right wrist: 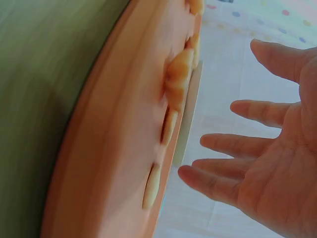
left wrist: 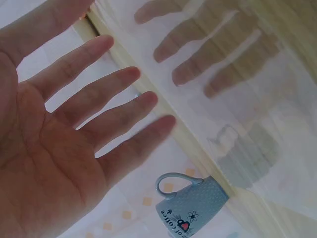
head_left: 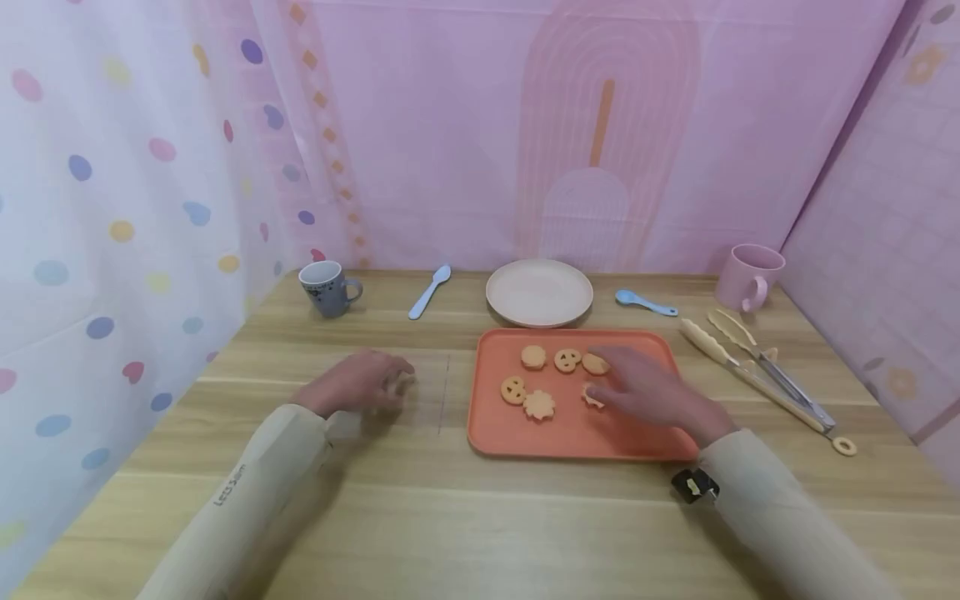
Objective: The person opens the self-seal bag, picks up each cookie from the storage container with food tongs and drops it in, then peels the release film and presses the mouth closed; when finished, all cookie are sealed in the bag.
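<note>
My right hand (head_left: 648, 387) hovers over the right part of an orange tray (head_left: 585, 442), fingers spread and holding nothing. Beneath and beside it lie a round cookie (head_left: 595, 364) and a scalloped cookie (head_left: 591, 397), both partly covered in the head view. Farther left on the tray are several more cookies, among them a scalloped one (head_left: 539, 406) and a round one with holes (head_left: 513, 390). The right wrist view shows the open hand (right wrist: 267, 144) beside the tray's cookies. My left hand (head_left: 360, 382), empty with fingers apart (left wrist: 124, 109), is above the table left of the tray.
Behind the tray is a cream plate (head_left: 539, 292), between a light blue spoon (head_left: 430, 293) and a blue measuring spoon (head_left: 646, 303). A grey-blue mug (head_left: 327, 289) stands at the back left, a pink mug (head_left: 748, 277) at the back right. Tongs (head_left: 772, 379) lie right of the tray.
</note>
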`<state>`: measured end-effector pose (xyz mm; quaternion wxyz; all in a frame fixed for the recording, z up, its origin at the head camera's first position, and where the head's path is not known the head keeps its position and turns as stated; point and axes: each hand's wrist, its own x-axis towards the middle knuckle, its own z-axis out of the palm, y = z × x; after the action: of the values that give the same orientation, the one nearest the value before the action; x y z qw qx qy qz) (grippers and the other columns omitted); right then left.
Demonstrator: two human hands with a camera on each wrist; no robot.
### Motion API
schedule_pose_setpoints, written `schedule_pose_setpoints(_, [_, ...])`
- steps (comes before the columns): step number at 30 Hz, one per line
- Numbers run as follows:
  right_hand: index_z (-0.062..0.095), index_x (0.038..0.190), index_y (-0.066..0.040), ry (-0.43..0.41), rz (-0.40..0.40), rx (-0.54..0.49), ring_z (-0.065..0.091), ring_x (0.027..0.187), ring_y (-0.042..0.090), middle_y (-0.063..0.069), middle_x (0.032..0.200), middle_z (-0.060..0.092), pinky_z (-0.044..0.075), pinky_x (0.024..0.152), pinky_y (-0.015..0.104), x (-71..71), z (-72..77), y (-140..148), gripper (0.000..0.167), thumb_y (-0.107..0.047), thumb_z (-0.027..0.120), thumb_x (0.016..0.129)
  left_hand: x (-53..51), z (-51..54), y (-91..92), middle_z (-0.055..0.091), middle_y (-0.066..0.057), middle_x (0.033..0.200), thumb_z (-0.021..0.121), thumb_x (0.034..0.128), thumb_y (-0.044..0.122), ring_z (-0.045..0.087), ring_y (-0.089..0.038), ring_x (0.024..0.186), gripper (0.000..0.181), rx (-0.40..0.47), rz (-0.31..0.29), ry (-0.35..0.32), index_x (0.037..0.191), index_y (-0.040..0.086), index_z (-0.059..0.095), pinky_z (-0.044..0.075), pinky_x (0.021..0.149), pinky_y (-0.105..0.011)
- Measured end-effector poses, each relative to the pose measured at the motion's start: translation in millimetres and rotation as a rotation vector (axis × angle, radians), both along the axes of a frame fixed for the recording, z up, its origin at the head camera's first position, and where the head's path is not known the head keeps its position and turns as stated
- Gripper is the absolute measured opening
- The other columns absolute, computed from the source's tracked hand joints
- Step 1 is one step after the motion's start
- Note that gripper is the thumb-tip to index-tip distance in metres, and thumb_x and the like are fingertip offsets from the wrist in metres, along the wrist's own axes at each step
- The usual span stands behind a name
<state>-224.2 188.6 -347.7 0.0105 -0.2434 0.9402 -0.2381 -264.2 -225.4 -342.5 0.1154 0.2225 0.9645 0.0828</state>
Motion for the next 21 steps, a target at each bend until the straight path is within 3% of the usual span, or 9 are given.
schedule_pose_setpoints(14, [0.05, 0.144, -0.004, -0.052, 0.081, -0.159, 0.055, 0.132, 0.035, 0.016, 0.145, 0.056, 0.046, 0.109, 0.055, -0.3, 1.6, -39, 0.051, -0.026, 0.062, 0.1, -5.2, -9.0, -3.2, 0.074, -0.002, 0.1, 0.084, 0.0807, 0.019, 0.056, -0.017, 0.083, 0.039, 0.02, 0.004, 0.048, 0.118, 0.015, 0.074, 0.052, 0.08, -0.039])
schedule_pose_setpoints(21, [0.05, 0.146, -0.01, -0.127, 0.145, -0.153, 0.058, 0.128, 0.032, 0.012, 0.145, 0.056, 0.049, 0.106, 0.051, 1.2, 13.5, -74, 0.052, -0.034, 0.058, 0.101, -6.0, -10.8, -4.2, 0.077, -0.006, 0.114, 0.083, 0.0799, 0.021, 0.063, -0.017, 0.087, 0.034, -0.011, -0.001, 0.121, 0.113, 0.016, 0.077, 0.054, 0.079, -0.04])
